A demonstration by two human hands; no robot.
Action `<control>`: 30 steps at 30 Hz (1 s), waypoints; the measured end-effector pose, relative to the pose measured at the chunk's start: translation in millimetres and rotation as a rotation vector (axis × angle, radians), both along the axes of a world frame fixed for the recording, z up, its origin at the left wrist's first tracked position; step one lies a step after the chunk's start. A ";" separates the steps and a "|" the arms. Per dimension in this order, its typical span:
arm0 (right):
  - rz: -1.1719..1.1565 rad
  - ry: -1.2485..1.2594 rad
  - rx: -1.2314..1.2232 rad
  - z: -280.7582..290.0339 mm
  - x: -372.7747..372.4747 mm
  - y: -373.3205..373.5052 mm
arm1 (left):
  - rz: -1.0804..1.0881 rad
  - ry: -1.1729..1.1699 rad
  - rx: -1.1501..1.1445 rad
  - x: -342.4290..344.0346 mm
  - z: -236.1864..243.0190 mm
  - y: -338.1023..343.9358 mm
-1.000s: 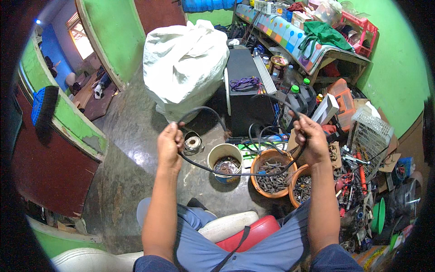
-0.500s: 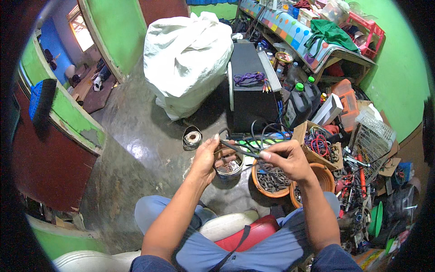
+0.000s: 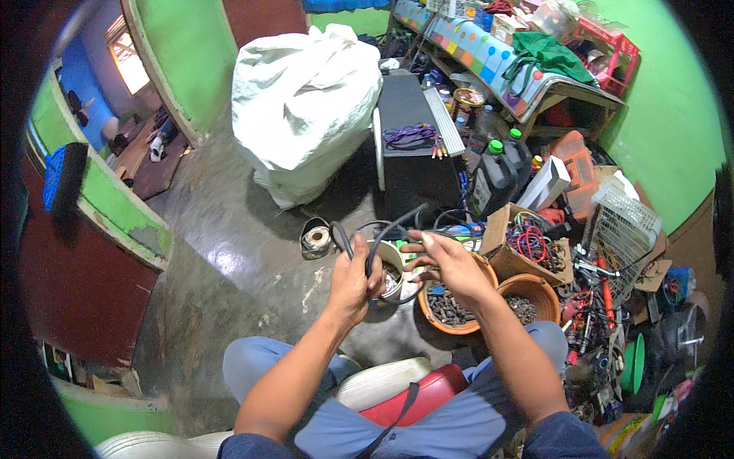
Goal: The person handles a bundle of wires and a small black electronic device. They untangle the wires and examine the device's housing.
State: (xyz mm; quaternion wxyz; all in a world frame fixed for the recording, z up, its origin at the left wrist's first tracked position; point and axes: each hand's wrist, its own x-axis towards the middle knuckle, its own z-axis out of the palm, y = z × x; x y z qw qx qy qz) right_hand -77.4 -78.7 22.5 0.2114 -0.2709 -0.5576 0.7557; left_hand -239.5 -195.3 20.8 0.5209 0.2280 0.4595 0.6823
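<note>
Looks like a workshop: piled tools (image 3: 606, 286), boxed wires (image 3: 534, 237) (quite tangled).

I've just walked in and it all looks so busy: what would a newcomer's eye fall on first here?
Probably the huge, crumpled white sack, bulging on the smooth grey floor at upper centre-left. Next, near the centre, the person's left hand grips a looped black cable, while the right hand is spread open close by. Right of centre, two round orange tubs of small loose pieces stand out.
</note>
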 end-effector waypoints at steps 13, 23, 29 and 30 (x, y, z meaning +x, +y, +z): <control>-0.398 0.314 -0.786 9.1 23.8 61.4 | -0.422 0.520 0.050 21.0 -6.9 -3.4; -0.101 0.495 -0.275 37.9 36.5 44.6 | -0.096 0.316 0.041 5.8 8.7 3.5; -0.178 0.158 0.068 37.5 33.8 44.5 | 0.034 0.277 -0.142 -7.9 2.6 4.1; -0.109 0.214 0.025 41.0 33.5 39.4 | 0.019 0.131 -0.128 -16.2 1.8 1.7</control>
